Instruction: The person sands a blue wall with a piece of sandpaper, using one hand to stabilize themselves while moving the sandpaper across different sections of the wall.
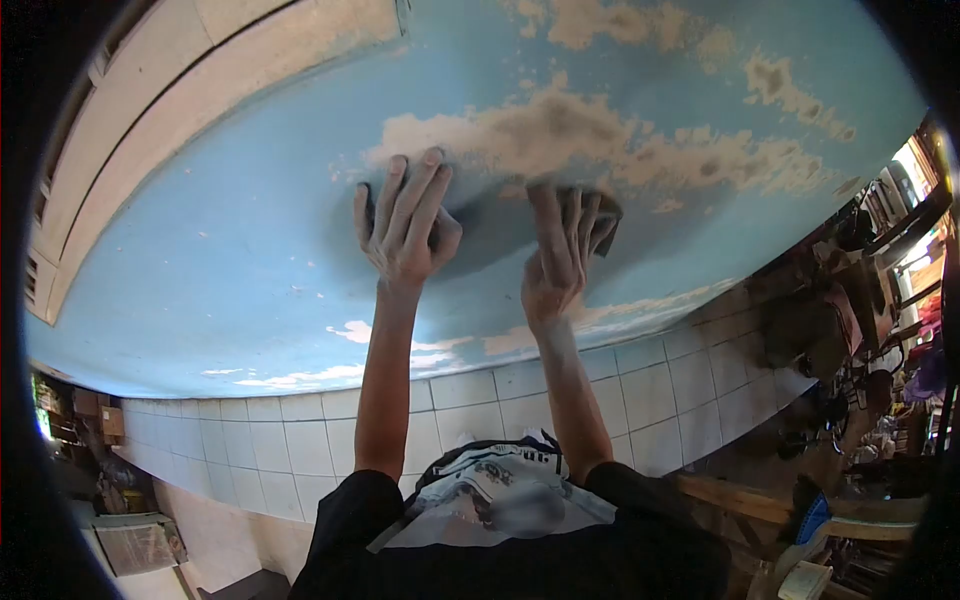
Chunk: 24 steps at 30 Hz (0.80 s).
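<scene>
Wall (230,230) painted blue, left hand (405,225) flat, right hand (558,258) pressing dark pad (604,212)

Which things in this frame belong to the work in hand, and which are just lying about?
In use:
- left hand pressing a dark pad
- right hand pressing a second dark pad
- blue painted wall with bare patches

Lying about:
- white wall tiles
- wooden bench
- cluttered shelves
</scene>
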Each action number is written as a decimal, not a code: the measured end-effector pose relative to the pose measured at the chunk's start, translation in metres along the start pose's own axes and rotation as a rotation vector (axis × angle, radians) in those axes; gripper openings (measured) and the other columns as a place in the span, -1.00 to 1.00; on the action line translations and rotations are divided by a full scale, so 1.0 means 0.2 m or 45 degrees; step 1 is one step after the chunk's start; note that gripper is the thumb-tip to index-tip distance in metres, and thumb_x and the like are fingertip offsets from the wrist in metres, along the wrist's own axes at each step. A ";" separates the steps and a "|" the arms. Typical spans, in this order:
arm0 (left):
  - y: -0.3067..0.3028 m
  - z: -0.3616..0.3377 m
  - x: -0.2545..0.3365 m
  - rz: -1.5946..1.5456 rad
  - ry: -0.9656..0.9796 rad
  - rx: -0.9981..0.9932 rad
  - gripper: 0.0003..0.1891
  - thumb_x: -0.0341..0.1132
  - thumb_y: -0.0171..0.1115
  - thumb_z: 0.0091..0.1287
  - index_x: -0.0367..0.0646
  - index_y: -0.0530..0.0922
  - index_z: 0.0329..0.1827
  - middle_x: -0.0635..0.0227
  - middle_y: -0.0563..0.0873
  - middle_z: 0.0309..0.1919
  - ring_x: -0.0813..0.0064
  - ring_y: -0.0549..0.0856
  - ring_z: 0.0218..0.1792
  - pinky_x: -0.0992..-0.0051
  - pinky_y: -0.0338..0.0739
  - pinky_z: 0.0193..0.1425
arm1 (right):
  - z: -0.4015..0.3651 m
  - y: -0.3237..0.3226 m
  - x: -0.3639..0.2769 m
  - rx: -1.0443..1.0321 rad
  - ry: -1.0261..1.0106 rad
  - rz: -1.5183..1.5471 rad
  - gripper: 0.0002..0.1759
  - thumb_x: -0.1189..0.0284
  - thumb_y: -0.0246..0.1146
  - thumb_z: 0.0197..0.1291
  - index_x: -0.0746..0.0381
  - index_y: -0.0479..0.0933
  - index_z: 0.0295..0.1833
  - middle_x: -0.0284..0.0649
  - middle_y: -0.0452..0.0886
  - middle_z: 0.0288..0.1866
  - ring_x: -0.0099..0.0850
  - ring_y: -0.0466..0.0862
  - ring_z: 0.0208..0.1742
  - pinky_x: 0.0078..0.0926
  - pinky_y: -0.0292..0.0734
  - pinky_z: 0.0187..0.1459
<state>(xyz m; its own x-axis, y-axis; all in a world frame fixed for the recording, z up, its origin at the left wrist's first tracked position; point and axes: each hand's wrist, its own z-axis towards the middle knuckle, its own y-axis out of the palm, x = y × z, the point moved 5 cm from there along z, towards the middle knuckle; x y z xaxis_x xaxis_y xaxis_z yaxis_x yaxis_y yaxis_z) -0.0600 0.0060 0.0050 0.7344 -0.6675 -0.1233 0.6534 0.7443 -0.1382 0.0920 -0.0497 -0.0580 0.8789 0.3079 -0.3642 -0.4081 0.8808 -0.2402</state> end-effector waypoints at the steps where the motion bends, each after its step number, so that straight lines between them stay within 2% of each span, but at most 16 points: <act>1: 0.01 0.02 -0.01 0.021 -0.025 0.013 -0.55 -0.48 0.04 -0.04 0.00 0.62 -0.03 0.51 0.63 0.08 0.39 0.49 0.22 0.26 -0.03 0.46 | 0.05 0.00 -0.01 0.025 -0.005 0.019 -0.30 0.68 0.08 -0.03 0.13 0.29 0.34 -0.08 0.27 0.38 0.07 0.09 0.44 0.32 -0.16 0.34; 2: 0.00 0.02 -0.01 0.043 -0.045 0.021 -0.56 -0.46 0.03 -0.03 0.06 0.62 -0.05 0.58 0.64 0.06 0.47 0.52 0.19 0.30 -0.02 0.46 | 0.07 0.00 -0.02 0.053 -0.005 0.040 -0.31 0.66 0.07 -0.01 0.14 0.28 0.34 -0.08 0.25 0.39 0.07 0.08 0.44 0.31 -0.17 0.34; 5: 0.01 0.01 -0.02 0.013 -0.033 0.079 -0.56 -0.47 0.03 -0.03 0.08 0.62 -0.05 0.60 0.63 0.07 0.48 0.51 0.20 0.30 -0.01 0.46 | -0.13 0.06 0.08 -0.009 0.041 -0.062 -0.33 0.62 0.05 0.02 0.15 0.27 0.35 -0.06 0.24 0.39 0.07 0.08 0.44 0.33 -0.19 0.33; 9: 0.01 0.01 -0.01 0.032 -0.078 0.002 -0.55 -0.48 0.03 -0.04 0.10 0.62 -0.06 0.62 0.62 0.08 0.50 0.50 0.21 0.30 -0.02 0.47 | -0.02 -0.01 0.02 0.006 0.036 -0.052 -0.34 0.59 0.04 0.06 0.15 0.24 0.37 -0.06 0.24 0.39 0.07 0.09 0.44 0.35 -0.18 0.32; 12: 0.01 0.03 -0.02 0.046 -0.047 0.063 -0.53 -0.50 0.04 -0.06 0.12 0.62 -0.06 0.63 0.62 0.08 0.50 0.49 0.22 0.31 -0.02 0.47 | 0.00 0.00 0.01 0.047 0.014 0.016 -0.32 0.61 0.04 0.05 0.14 0.23 0.38 -0.05 0.23 0.39 0.07 0.08 0.44 0.35 -0.17 0.31; 15: 0.01 0.01 -0.01 -0.001 -0.075 0.049 -0.53 -0.51 0.04 -0.07 0.13 0.63 -0.06 0.63 0.62 0.08 0.51 0.49 0.22 0.32 -0.03 0.48 | -0.05 0.00 0.01 -0.025 0.025 -0.132 -0.30 0.65 0.04 0.02 0.14 0.24 0.38 -0.05 0.22 0.40 0.08 0.08 0.44 0.34 -0.18 0.32; 17: 0.00 0.02 -0.02 0.020 -0.072 0.032 -0.53 -0.50 0.05 -0.07 0.13 0.63 -0.07 0.64 0.62 0.08 0.52 0.48 0.22 0.32 -0.03 0.48 | 0.00 -0.01 -0.01 0.034 0.007 -0.123 -0.23 0.81 -0.05 -0.12 0.26 0.25 0.35 -0.01 0.23 0.39 0.11 0.07 0.43 0.27 -0.13 0.34; 21: 0.01 0.02 -0.03 0.015 -0.068 0.052 -0.54 -0.49 0.05 -0.06 0.13 0.64 -0.07 0.65 0.62 0.08 0.53 0.48 0.23 0.33 -0.03 0.48 | -0.02 -0.01 -0.02 -0.066 0.040 -0.186 -0.20 0.82 -0.05 -0.17 0.25 0.26 0.35 -0.01 0.23 0.39 0.11 0.08 0.43 0.28 -0.16 0.34; 23: 0.01 0.02 -0.02 0.035 -0.078 0.021 -0.54 -0.49 0.05 -0.05 0.14 0.63 -0.07 0.65 0.62 0.07 0.53 0.48 0.22 0.34 -0.03 0.48 | 0.00 -0.02 -0.03 0.004 0.076 -0.120 -0.31 0.70 0.02 0.02 0.13 0.27 0.36 -0.06 0.28 0.37 0.09 0.14 0.42 0.34 -0.19 0.31; 24: 0.01 0.01 -0.01 0.028 -0.086 0.008 -0.54 -0.49 0.05 -0.05 0.14 0.63 -0.07 0.65 0.62 0.07 0.53 0.48 0.22 0.34 -0.03 0.48 | 0.01 -0.02 -0.02 -0.007 0.086 -0.128 -0.31 0.70 0.02 0.02 0.13 0.27 0.36 -0.06 0.28 0.37 0.09 0.14 0.42 0.34 -0.19 0.31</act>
<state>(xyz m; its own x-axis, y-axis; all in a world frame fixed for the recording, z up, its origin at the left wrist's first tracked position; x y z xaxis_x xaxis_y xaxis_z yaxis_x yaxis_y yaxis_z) -0.0598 0.0089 0.0077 0.7592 -0.6481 -0.0597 0.6378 0.7591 -0.1301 0.0899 -0.0537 -0.0531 0.8970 0.1931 -0.3976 -0.3204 0.9038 -0.2837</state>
